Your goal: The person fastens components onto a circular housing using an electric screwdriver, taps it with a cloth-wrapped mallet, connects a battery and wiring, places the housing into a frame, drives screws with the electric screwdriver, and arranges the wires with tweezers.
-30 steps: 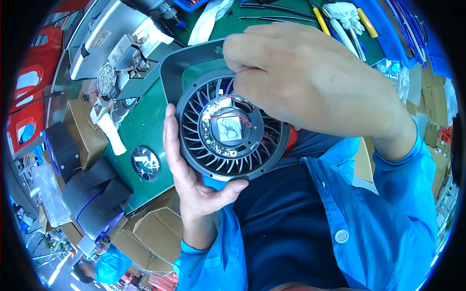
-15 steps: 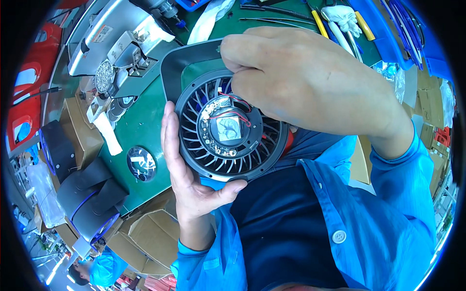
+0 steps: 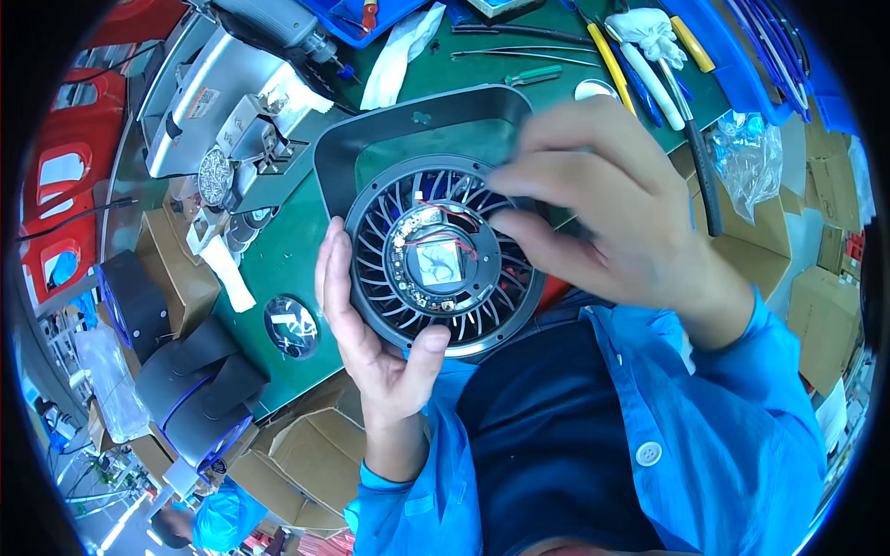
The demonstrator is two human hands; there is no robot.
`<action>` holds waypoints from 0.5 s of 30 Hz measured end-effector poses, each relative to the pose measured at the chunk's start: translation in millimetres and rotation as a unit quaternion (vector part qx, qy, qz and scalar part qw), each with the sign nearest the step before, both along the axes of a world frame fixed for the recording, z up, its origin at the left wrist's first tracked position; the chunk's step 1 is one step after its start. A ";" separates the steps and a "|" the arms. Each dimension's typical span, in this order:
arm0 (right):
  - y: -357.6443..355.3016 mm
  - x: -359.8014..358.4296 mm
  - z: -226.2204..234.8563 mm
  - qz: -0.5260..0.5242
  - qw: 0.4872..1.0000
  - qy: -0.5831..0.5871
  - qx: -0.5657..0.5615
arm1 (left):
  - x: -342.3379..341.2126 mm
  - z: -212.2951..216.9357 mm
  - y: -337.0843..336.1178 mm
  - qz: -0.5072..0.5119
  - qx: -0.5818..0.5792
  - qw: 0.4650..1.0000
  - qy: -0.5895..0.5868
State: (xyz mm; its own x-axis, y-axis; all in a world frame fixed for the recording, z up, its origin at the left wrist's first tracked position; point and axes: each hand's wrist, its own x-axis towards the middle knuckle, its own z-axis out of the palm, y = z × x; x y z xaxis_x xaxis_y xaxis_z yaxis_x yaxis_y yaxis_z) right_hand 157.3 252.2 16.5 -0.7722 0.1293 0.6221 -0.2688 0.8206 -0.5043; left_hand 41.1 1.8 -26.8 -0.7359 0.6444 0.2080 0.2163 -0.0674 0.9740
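My left hand (image 3: 375, 343) grips the lower left rim of a round, dark fan-like housing (image 3: 367, 278), its thumb on the near edge. Curved fins circle a central hub with a ring-shaped circuit board (image 3: 408, 285), red wires (image 3: 475, 246) and a shiny square patch (image 3: 439, 263). A dark rounded frame (image 3: 336, 171) reaches away behind the housing. My right hand (image 3: 593, 199) hovers at the housing's right edge, fingers bent and smeared by motion. Whether anything small is between its fingertips cannot be made out.
Beyond the frame lie a green-handled screwdriver (image 3: 533, 76), tweezers (image 3: 519, 51), yellow-handled tools (image 3: 612, 65) and a white cloth (image 3: 403, 56). A metal device (image 3: 227, 111) stands at left. A round glossy disc (image 3: 291, 326) lies near dark curved units (image 3: 199, 389). An opened carton (image 3: 311, 454) sits below.
My right hand has pulled back to the right from over the housing and frame, uncovering the screwdriver and more fins. My left hand still holds the housing, its thumb now bent further up.
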 end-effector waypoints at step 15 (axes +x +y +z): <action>-37.0 14.7 -28.8 -0.107 0.918 -0.117 -0.362 | 29.2 15.3 9.7 0.062 -0.069 0.996 0.013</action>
State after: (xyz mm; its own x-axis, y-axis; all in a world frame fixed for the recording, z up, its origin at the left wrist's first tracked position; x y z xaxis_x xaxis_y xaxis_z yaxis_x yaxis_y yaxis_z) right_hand 171.9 215.2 -12.3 -0.7823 0.6087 0.1327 0.0456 0.2684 -0.9622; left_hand 70.2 11.4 -11.5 -0.8065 0.5734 0.1444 0.2401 0.0945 0.9661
